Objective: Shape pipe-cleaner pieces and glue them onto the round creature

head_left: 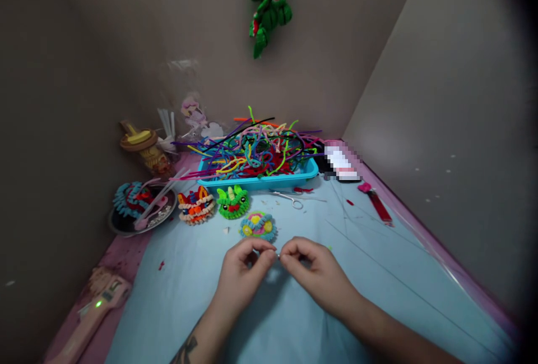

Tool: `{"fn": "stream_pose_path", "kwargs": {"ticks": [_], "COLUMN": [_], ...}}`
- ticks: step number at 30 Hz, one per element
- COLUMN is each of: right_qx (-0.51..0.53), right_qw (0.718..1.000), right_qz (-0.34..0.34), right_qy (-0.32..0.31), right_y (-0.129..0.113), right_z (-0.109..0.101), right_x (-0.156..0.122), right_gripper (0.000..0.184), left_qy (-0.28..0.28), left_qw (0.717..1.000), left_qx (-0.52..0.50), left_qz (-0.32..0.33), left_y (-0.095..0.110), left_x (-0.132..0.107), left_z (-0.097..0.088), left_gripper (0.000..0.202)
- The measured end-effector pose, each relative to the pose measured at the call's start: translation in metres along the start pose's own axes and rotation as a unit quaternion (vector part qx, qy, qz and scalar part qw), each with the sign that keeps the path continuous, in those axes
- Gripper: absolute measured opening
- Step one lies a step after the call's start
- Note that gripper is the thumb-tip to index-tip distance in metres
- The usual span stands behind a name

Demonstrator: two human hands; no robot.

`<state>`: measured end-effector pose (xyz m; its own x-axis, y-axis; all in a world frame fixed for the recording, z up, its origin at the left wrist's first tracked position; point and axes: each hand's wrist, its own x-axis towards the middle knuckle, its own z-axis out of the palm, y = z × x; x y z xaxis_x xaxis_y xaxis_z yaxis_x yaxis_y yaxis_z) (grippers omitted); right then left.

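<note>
My left hand (247, 266) and my right hand (313, 266) meet fingertip to fingertip over the blue cloth (277, 325). Both are closed in a pinch, thumb against forefinger. A tiny pale speck shows between the fingertips, too small to name. Just beyond them lies a round blue, yellow and pink pipe-cleaner piece (258, 226). Left of it sit a green pipe-cleaner animal head (233, 202) with eyes and a red mouth, and an orange and cream pipe-cleaner head (196, 206).
A blue tray (260, 183) heaped with coloured pipe cleaners stands at the back. Scissors (290, 198) lie before it. At left are a metal bowl (162, 215), a pink glue gun (98, 308) with a green light and a cup (147, 148). A phone (342, 163) lies at right.
</note>
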<state>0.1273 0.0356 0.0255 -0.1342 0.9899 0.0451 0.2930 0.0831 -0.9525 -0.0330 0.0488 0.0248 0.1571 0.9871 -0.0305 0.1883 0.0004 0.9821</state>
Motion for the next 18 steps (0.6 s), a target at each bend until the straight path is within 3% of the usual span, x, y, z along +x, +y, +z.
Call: {"fn": "stream_pose_path", "kwargs": {"ticks": [7, 14, 18], "right_qx": [-0.008, -0.032, -0.054], "right_qw": [1.0, 0.996, 0.992], "right_qz": [-0.028, -0.077, -0.108], "right_qy": [-0.007, 0.016, 0.028], "right_y": [0.005, 0.009, 0.015], "right_z": [0.001, 0.004, 0.004], "right_x": [0.0, 0.002, 0.004], "right_gripper": [0.011, 0.013, 0.013], "left_qy": [-0.023, -0.023, -0.011], "left_qw": [0.997, 0.997, 0.985], "left_qx": [0.048, 0.059, 0.142], "left_qz": [0.058, 0.054, 0.096], "left_y": [-0.003, -0.013, 0.002], "left_x": [0.004, 0.008, 0.005], "left_z": [-0.003, 0.0, -0.017], "left_gripper": [0.015, 0.024, 0.024]}}
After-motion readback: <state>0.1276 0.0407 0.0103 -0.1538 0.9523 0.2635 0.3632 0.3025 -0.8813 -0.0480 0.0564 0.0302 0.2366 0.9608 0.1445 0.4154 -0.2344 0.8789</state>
